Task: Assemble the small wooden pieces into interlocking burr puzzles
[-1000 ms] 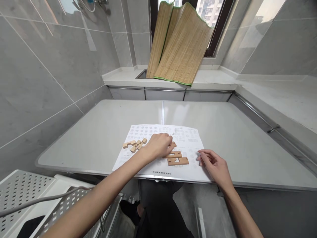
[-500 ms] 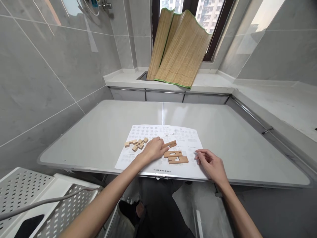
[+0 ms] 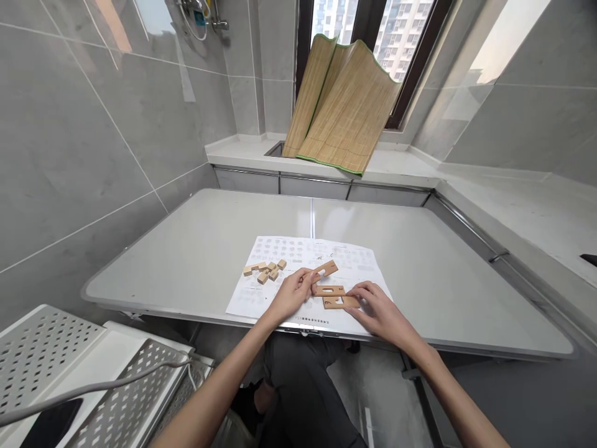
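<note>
Head view: what is held in the left hand [image 3: 293, 289]?
— A slotted wooden strip [image 3: 326, 269] is pinched at its near end between thumb and fingers, tilted, above the printed sheet [image 3: 261, 295] by the table's [image 3: 196, 249] front edge.
— And the right hand [image 3: 375, 308]?
— Its fingertips are laid on the nearest strip [image 3: 342, 303], flat on the sheet; whether it is pinched cannot be told. A third strip [image 3: 329, 290] lies between.
— Anything else?
— Small wooden blocks [image 3: 265, 272] are clustered towards the sheet's left edge
</note>
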The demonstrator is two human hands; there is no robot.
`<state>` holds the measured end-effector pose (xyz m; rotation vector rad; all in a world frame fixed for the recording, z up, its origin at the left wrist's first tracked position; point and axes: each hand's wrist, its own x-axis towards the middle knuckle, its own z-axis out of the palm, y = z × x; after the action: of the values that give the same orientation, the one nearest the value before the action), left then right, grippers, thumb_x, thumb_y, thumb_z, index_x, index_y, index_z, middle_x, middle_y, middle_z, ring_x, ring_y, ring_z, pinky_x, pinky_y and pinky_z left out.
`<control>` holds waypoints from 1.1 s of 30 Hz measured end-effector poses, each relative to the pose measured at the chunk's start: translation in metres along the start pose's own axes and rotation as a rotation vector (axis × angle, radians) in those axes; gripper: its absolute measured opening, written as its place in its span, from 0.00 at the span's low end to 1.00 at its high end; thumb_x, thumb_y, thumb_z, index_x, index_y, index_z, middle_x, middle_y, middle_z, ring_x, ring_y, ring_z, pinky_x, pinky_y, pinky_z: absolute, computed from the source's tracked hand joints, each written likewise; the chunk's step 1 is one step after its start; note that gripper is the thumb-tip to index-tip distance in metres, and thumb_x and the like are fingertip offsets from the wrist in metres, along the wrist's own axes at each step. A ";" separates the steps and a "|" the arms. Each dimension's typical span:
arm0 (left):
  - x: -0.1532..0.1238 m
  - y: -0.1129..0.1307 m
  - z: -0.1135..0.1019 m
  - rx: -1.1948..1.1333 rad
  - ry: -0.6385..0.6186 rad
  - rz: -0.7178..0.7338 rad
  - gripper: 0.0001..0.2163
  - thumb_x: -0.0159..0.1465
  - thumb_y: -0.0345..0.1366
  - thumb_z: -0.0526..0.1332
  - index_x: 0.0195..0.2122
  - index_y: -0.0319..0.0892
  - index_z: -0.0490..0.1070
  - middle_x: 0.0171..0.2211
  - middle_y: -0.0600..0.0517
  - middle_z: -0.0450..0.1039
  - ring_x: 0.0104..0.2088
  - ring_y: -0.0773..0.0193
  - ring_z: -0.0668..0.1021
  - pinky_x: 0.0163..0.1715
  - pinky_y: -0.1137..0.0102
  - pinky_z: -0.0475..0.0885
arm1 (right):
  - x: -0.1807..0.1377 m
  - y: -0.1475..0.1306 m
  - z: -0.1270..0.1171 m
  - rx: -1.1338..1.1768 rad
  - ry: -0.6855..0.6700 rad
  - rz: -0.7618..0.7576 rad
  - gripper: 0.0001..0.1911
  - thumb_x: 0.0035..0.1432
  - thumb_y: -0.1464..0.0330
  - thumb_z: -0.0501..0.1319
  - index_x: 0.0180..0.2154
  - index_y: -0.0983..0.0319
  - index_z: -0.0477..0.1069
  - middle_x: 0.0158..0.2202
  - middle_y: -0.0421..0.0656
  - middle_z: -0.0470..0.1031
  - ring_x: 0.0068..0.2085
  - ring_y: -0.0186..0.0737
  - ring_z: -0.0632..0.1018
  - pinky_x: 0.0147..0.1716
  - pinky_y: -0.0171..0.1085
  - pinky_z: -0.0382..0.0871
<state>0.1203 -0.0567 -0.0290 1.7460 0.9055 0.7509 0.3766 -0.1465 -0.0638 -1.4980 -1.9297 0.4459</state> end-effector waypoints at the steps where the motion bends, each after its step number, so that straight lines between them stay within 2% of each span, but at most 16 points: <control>1: -0.002 -0.003 0.001 -0.037 0.006 -0.003 0.22 0.75 0.54 0.49 0.45 0.41 0.73 0.31 0.53 0.76 0.25 0.66 0.71 0.33 0.70 0.70 | 0.001 0.000 0.000 0.006 -0.018 0.002 0.11 0.67 0.58 0.64 0.48 0.52 0.75 0.50 0.47 0.76 0.52 0.52 0.77 0.51 0.47 0.73; 5: -0.006 -0.010 0.003 -0.010 0.106 0.016 0.19 0.75 0.52 0.50 0.46 0.42 0.71 0.33 0.53 0.77 0.27 0.65 0.73 0.34 0.69 0.70 | 0.005 0.002 -0.003 0.044 -0.071 0.034 0.11 0.65 0.57 0.65 0.45 0.55 0.74 0.45 0.46 0.78 0.46 0.50 0.78 0.46 0.45 0.73; 11: -0.005 -0.012 0.004 0.316 0.236 0.031 0.14 0.77 0.44 0.48 0.41 0.45 0.70 0.34 0.52 0.79 0.38 0.58 0.80 0.40 0.66 0.70 | 0.006 0.002 -0.005 0.212 -0.053 0.160 0.14 0.63 0.53 0.67 0.40 0.57 0.77 0.34 0.42 0.80 0.33 0.42 0.74 0.33 0.39 0.68; 16: 0.005 -0.015 0.008 0.565 0.259 0.074 0.14 0.77 0.40 0.49 0.37 0.44 0.69 0.41 0.47 0.78 0.44 0.54 0.78 0.44 0.62 0.71 | 0.013 0.004 0.003 0.383 0.069 0.245 0.21 0.61 0.48 0.68 0.40 0.59 0.79 0.37 0.44 0.81 0.37 0.44 0.77 0.37 0.40 0.71; 22: 0.018 -0.022 0.015 0.709 0.194 0.121 0.13 0.77 0.37 0.50 0.38 0.41 0.70 0.41 0.45 0.75 0.44 0.52 0.76 0.47 0.59 0.70 | 0.018 0.009 0.022 0.538 0.274 0.326 0.28 0.56 0.43 0.70 0.43 0.60 0.77 0.44 0.49 0.82 0.44 0.49 0.81 0.44 0.43 0.75; 28: 0.027 -0.020 0.018 0.842 0.165 0.157 0.11 0.76 0.37 0.52 0.41 0.39 0.70 0.44 0.41 0.73 0.48 0.48 0.73 0.49 0.56 0.69 | 0.016 0.011 0.026 0.512 0.279 0.340 0.27 0.57 0.44 0.70 0.43 0.60 0.78 0.42 0.49 0.83 0.41 0.48 0.80 0.43 0.43 0.75; 33: 0.029 -0.017 0.019 0.880 0.201 0.149 0.08 0.75 0.38 0.54 0.45 0.41 0.70 0.46 0.43 0.72 0.48 0.49 0.73 0.49 0.57 0.69 | 0.015 0.010 0.024 0.501 0.286 0.349 0.27 0.58 0.44 0.69 0.43 0.61 0.78 0.42 0.48 0.83 0.40 0.47 0.80 0.41 0.42 0.75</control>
<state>0.1471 -0.0377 -0.0485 2.5538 1.3856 0.6727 0.3661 -0.1263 -0.0833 -1.4603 -1.2210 0.7582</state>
